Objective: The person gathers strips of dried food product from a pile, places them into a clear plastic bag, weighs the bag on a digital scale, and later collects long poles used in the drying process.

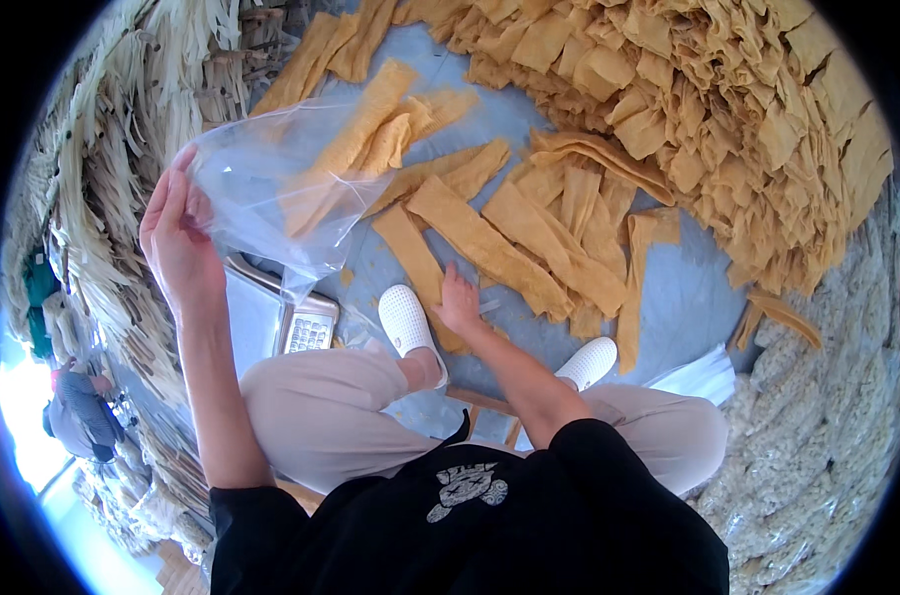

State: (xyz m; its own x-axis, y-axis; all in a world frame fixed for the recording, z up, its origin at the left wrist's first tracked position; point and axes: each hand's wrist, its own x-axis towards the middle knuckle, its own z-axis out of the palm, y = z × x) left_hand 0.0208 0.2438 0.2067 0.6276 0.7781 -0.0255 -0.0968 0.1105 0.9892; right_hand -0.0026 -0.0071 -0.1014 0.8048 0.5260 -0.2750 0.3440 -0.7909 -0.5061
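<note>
My left hand (180, 233) is raised at the left, closed on the rim of a clear plastic bag (256, 183). The bag spreads to the right from the fingers, with several tan-yellow strips showing through it; whether they lie inside or behind it I cannot tell. My right hand (457, 302) reaches down to the floor between my feet, its fingers stretched out at the edge of a flat yellow strip (410, 253). More long, thin strips (489, 246) with a rough surface lie crisscrossed just beyond it.
Below the bag stands a scale (309, 325) with a keypad and metal platform. A high heap of yellow pieces (668, 79) fills the far right. Pale strips (122, 169) are piled at the left, plastic-wrapped whitish material (817, 446) at the right. Another person (81, 412) is at the far left.
</note>
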